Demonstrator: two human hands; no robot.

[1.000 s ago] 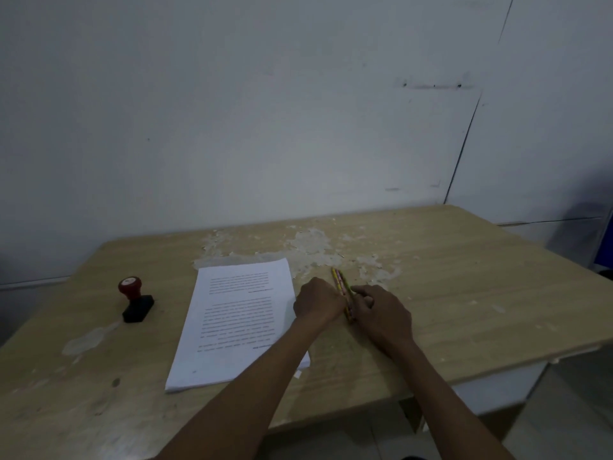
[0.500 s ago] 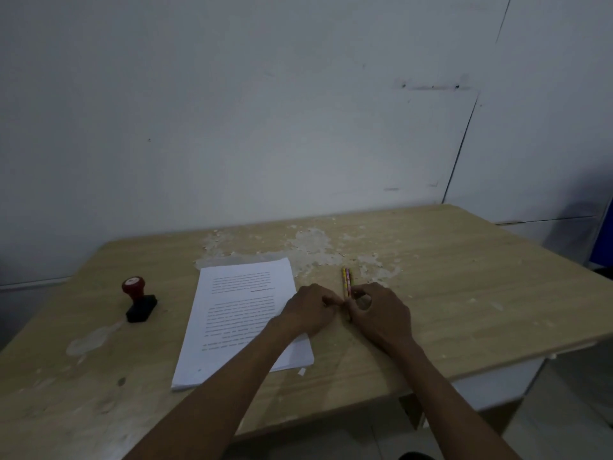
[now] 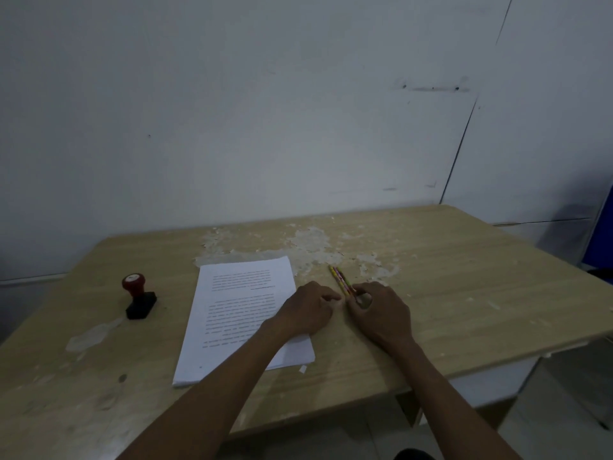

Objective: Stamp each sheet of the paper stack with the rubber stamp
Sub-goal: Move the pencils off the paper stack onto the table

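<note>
Both hands are busy with the pencils, not the stamp. The right hand [image 3: 381, 310] has its grip curled round the near end of two thin pencils [image 3: 340, 280], thumb and forefinger pinched on them, while the far ends poke out beyond the knuckles and lie flat on the desk [image 3: 464, 277]. The left hand [image 3: 306, 310] sits just beside it, fingers curled and fingertips meeting the same pencils from the other side; whether its grip is actually closed on them or only nudging them I cannot tell from here.

The paper stack [image 3: 238, 313] lies just left of the left hand, whose wrist and forearm cross over its near right corner. The top sheet shows printed text and no stamp mark that I can make out. The rubber stamp [image 3: 139, 297] stands upright on its black base well to the left of both hands, beyond the far side of the stack, with nothing touching it.

So I would judge the stamping has not started: this looks like tidying the pencils out of the way. The next move calls for letting go of them, lifting the left arm clear of the sheet, and reaching across the stack for the red handle of the stamp, probably with the left hand since it is nearer.
</note>
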